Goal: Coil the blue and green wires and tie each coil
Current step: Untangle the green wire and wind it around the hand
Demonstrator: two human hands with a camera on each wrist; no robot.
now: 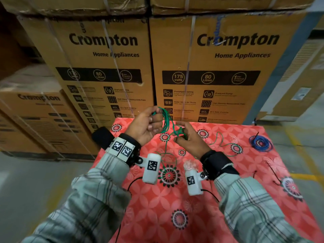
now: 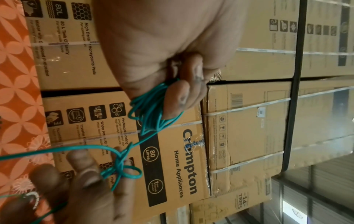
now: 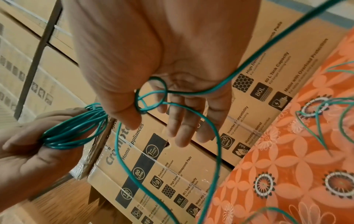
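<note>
My left hand [image 1: 154,120] is raised over the far edge of the table and grips a bunch of green wire [image 1: 165,120] loops between thumb and curled fingers; in the left wrist view the green loops [image 2: 153,109] hang from its fingertips. My right hand [image 1: 180,134], close beside it, pinches a small tangle of the same wire, seen as a knotted loop [image 3: 151,98] at the thumb. The rest of the green wire trails loose [image 1: 226,144] over the cloth. The blue wire [image 1: 261,142] lies coiled at the table's far right.
The table carries a red flowered cloth [image 1: 175,216]. Black cable ties [image 1: 272,172] lie on it at the right, one beside the blue coil. Stacked cardboard boxes [image 1: 210,67] stand right behind the table and to the left. Grey floor lies on both sides.
</note>
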